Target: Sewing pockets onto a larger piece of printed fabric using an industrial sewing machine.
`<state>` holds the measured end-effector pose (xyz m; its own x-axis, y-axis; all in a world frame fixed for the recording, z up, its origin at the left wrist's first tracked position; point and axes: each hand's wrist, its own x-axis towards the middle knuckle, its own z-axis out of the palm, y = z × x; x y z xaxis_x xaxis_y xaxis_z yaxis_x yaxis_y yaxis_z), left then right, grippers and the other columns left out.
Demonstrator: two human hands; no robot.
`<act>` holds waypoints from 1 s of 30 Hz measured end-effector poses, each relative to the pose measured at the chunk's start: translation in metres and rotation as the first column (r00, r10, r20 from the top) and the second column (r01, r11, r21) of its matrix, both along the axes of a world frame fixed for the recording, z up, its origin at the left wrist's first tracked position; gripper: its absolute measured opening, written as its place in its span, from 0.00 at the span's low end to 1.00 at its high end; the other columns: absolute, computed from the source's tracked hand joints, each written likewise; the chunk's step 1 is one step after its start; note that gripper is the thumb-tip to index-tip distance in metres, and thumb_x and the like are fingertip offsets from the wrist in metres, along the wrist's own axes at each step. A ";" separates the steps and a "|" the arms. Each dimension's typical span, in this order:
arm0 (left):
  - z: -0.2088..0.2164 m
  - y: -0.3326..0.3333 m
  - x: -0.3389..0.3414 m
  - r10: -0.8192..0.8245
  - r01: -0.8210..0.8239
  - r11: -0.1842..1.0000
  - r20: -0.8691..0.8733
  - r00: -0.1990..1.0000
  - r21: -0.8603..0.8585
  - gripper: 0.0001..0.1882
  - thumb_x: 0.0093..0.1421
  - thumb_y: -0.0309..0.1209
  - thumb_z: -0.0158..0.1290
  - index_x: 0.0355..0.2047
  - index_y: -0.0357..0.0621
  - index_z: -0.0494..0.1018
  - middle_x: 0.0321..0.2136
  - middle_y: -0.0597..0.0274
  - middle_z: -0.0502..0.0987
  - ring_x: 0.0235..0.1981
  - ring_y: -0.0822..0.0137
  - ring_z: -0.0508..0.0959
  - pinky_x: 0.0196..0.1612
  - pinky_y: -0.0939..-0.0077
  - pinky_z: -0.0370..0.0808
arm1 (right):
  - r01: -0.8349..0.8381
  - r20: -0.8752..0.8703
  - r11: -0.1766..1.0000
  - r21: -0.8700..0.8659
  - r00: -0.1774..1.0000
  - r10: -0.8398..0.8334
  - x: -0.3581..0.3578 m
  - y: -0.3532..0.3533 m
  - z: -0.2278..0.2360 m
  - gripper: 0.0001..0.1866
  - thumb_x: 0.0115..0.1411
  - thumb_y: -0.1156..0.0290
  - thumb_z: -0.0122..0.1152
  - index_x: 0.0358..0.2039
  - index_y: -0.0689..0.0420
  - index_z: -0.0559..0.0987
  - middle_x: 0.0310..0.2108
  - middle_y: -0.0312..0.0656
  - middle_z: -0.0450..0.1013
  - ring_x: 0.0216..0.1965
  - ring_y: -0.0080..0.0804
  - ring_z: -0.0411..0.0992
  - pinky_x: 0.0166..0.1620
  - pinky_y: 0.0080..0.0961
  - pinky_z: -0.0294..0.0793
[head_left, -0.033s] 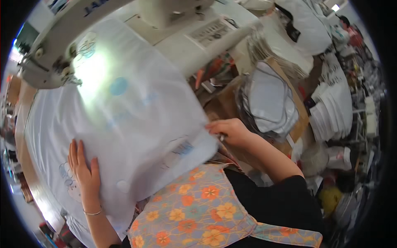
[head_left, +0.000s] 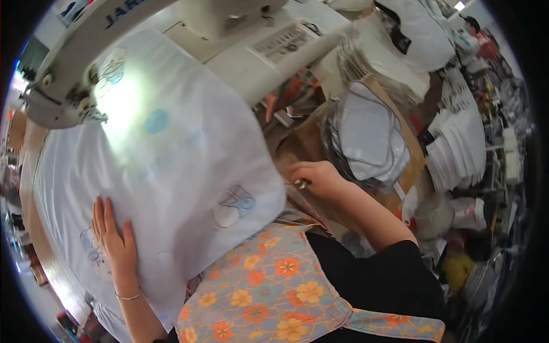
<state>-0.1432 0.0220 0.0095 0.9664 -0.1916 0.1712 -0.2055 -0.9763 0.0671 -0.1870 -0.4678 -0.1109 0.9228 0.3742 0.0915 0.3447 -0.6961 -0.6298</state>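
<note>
A large white cloth (head_left: 194,143) printed with pale blue cartoon figures is spread over the sewing machine's table. My left hand (head_left: 114,234) lies flat on it at the left, fingers stretched out, beside a printed figure. My right hand (head_left: 317,177) is off the cloth's right edge, a small gap away, with its fingers curled round a small metal tool (head_left: 303,183). Only a shiny end of the tool shows, so its kind is unclear. The sewing machine head (head_left: 57,97) stands at the upper left, its lamp lighting the cloth below the needle area.
Right of the cloth, a stack of grey-edged white fabric pieces (head_left: 366,134) lies on cardboard (head_left: 417,166). Beyond are more stacked white pieces (head_left: 460,154) and layered cloth (head_left: 383,57). The machine's pale body (head_left: 274,51) runs across the top. A person (head_left: 486,46) is far off at the right.
My right hand has come away from the cloth's right edge, which has swung slightly left and lies flatter, showing its corner print. My left hand stays flat on the cloth.
</note>
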 end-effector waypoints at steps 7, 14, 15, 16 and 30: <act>-0.014 -0.004 -0.010 0.022 -0.029 0.995 0.078 0.997 0.093 0.31 0.64 0.32 0.46 0.67 0.40 0.59 0.68 0.48 0.59 0.70 0.49 0.57 0.71 0.52 0.48 | 0.756 0.172 0.623 -0.202 0.654 -0.737 -0.050 -0.120 -0.047 0.10 0.54 0.74 0.61 0.38 0.55 0.81 0.38 0.48 0.77 0.39 0.53 0.76 0.42 0.44 0.76; -0.001 -0.006 -0.014 0.030 -0.029 0.999 0.067 0.997 -0.018 0.29 0.61 0.26 0.49 0.64 0.38 0.64 0.66 0.46 0.61 0.68 0.47 0.59 0.71 0.54 0.51 | 0.787 0.189 0.560 -0.260 0.610 -0.770 -0.032 -0.129 -0.037 0.08 0.53 0.72 0.63 0.34 0.57 0.79 0.36 0.46 0.77 0.36 0.50 0.76 0.40 0.42 0.75; 0.000 -0.004 -0.018 0.013 -0.009 0.993 0.032 0.999 -0.117 0.28 0.60 0.24 0.49 0.63 0.38 0.66 0.66 0.46 0.62 0.68 0.47 0.60 0.70 0.55 0.52 | 0.787 0.283 0.604 -0.130 0.613 -0.738 -0.021 -0.126 -0.023 0.07 0.54 0.73 0.62 0.34 0.57 0.78 0.34 0.45 0.76 0.34 0.46 0.77 0.39 0.39 0.75; 0.002 0.000 -0.024 0.012 -0.009 0.978 0.010 1.000 -0.208 0.28 0.58 0.23 0.49 0.61 0.37 0.68 0.65 0.45 0.64 0.67 0.47 0.61 0.70 0.55 0.54 | 0.760 0.235 0.649 0.023 0.627 -0.743 -0.003 -0.115 0.003 0.04 0.57 0.75 0.61 0.34 0.58 0.78 0.31 0.41 0.75 0.31 0.36 0.74 0.36 0.30 0.73; 0.029 0.017 -0.032 0.382 -0.281 0.778 0.066 0.922 -0.562 0.32 0.56 0.18 0.54 0.62 0.33 0.63 0.55 0.42 0.73 0.50 0.52 0.79 0.53 0.60 0.75 | -0.390 0.199 0.899 0.199 0.914 0.353 0.097 0.203 0.145 0.15 0.59 0.78 0.58 0.47 0.60 0.79 0.48 0.47 0.76 0.48 0.39 0.72 0.51 0.34 0.71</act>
